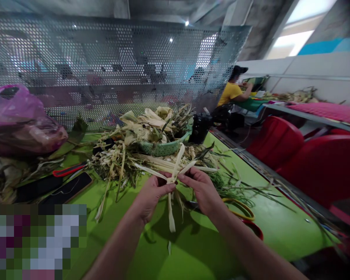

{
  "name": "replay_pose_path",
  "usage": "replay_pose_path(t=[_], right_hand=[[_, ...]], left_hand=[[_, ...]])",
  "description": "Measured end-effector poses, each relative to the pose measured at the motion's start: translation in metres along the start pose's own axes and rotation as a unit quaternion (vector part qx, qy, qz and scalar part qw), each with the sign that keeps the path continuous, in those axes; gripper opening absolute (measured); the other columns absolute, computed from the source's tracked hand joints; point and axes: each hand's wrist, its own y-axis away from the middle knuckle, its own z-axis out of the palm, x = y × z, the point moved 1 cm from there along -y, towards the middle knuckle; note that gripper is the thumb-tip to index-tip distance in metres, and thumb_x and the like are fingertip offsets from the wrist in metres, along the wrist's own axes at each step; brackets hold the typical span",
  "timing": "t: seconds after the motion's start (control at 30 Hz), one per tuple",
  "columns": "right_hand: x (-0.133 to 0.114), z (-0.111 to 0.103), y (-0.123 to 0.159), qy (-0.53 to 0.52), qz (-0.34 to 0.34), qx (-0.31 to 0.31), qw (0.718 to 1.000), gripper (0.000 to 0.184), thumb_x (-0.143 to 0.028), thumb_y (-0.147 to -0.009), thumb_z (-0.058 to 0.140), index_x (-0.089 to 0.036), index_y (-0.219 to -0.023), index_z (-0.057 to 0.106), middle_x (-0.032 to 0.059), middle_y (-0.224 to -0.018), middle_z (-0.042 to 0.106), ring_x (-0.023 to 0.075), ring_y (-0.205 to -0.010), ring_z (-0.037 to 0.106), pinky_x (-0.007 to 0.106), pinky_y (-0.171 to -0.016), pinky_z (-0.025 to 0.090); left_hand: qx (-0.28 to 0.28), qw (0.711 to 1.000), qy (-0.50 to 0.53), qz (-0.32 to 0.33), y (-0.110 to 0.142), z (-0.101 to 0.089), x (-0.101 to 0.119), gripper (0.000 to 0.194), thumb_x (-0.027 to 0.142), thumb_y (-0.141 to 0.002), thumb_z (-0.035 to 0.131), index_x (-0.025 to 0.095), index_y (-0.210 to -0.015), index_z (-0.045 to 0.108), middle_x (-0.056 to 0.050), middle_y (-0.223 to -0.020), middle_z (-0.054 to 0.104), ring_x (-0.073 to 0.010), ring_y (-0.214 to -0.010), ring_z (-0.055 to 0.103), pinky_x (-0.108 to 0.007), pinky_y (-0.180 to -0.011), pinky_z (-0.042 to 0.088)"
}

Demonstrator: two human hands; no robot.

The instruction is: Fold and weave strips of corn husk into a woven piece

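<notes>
Between my two hands is a small woven knot of pale dried leaf strips (pixel 171 180), with loose strip ends sticking up, out to the sides and down. My left hand (pixel 156 191) pinches its left side, thumb in front. From the right, my right hand (pixel 198 188) grips a strip between thumb and fingertips close to the knot. Scissors (pixel 241 209) with yellow and red handles lie under my right forearm, their blades partly hidden by that hand. Just beyond my hands, a green plastic basket (pixel 160 148) is heaped with dried husks (pixel 151 124).
A phone (pixel 68 188) and a red-and-black cutter (pixel 68 170) lie at left on the green table (pixel 280 229). Behind them sits a pink plastic bag (pixel 20 120). Green string (pixel 236 190) lies right. A perforated metal screen (pixel 111 70) stands behind; a person in yellow (pixel 231 93) sits beyond red chairs (pixel 323 167).
</notes>
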Motion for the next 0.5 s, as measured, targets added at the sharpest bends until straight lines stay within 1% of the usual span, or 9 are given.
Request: replay_pose_path(t=[0.1, 0.27, 0.33, 0.4, 0.47, 0.5], right_hand=[[0.000, -0.001, -0.001, -0.001, 0.006, 0.017, 1.000, 0.020, -0.033, -0.071, 0.072, -0.018, -0.080, 0.063, 0.0017, -0.077, 0.066, 0.0163, -0.069, 0.059, 0.031, -0.070, 0.048], [-0.001, -0.001, -0.002, 0.001, -0.009, 0.052, 0.999, 0.018, -0.028, -0.070, 0.073, -0.018, -0.081, 0.063, 0.0012, -0.075, 0.066, 0.0171, -0.072, 0.059, 0.030, -0.073, 0.047], [0.000, -0.002, -0.003, 0.013, -0.010, 0.049, 0.999, 0.019, -0.031, -0.071, 0.072, -0.018, -0.081, 0.062, 0.0012, -0.074, 0.065, 0.0172, -0.071, 0.059, 0.031, -0.072, 0.046], [0.000, -0.007, -0.006, 0.053, -0.018, 0.055, 0.997, 0.024, -0.035, -0.070, 0.072, -0.018, -0.081, 0.060, 0.0011, -0.073, 0.062, 0.0169, -0.068, 0.057, 0.031, -0.068, 0.046], [-0.005, -0.014, -0.008, 0.120, -0.068, 0.110, 0.984, 0.031, -0.038, -0.069, 0.073, -0.018, -0.086, 0.057, 0.0013, -0.078, 0.060, 0.0164, -0.069, 0.055, 0.030, -0.065, 0.045], [-0.008, -0.017, -0.008, 0.163, -0.109, 0.151, 0.969, 0.035, -0.038, -0.069, 0.074, -0.019, -0.092, 0.056, 0.0022, -0.084, 0.059, 0.0168, -0.072, 0.054, 0.030, -0.066, 0.044]], left_hand=[[0.006, 1.000, 0.000, -0.005, 0.002, 0.000, 0.003, 0.029, 0.017, -0.061, 0.078, 0.016, -0.083, 0.060, 0.001, -0.078, 0.061, -0.0103, -0.072, 0.054, -0.024, -0.072, 0.040], [0.018, 1.000, 0.011, 0.006, 0.003, -0.001, 0.004, 0.025, 0.017, -0.060, 0.079, 0.016, -0.079, 0.063, 0.000, -0.076, 0.061, -0.0108, -0.070, 0.054, -0.024, -0.069, 0.042], [0.017, 1.000, 0.015, 0.012, 0.002, -0.003, 0.004, 0.024, 0.018, -0.060, 0.079, 0.016, -0.078, 0.064, -0.001, -0.076, 0.061, -0.0108, -0.069, 0.054, -0.023, -0.067, 0.042], [0.015, 1.000, 0.000, 0.015, 0.001, -0.004, 0.004, 0.024, 0.020, -0.061, 0.079, 0.017, -0.079, 0.064, 0.000, -0.075, 0.061, -0.0106, -0.068, 0.054, -0.022, -0.066, 0.041], [0.013, 0.999, -0.031, 0.025, -0.001, -0.006, 0.005, 0.025, 0.022, -0.062, 0.079, 0.017, -0.081, 0.064, 0.000, -0.073, 0.061, -0.0100, -0.066, 0.053, -0.022, -0.064, 0.040], [0.011, 0.998, -0.046, 0.031, -0.001, -0.007, 0.006, 0.025, 0.023, -0.063, 0.078, 0.017, -0.082, 0.064, 0.001, -0.073, 0.061, -0.0098, -0.066, 0.053, -0.021, -0.064, 0.039]])
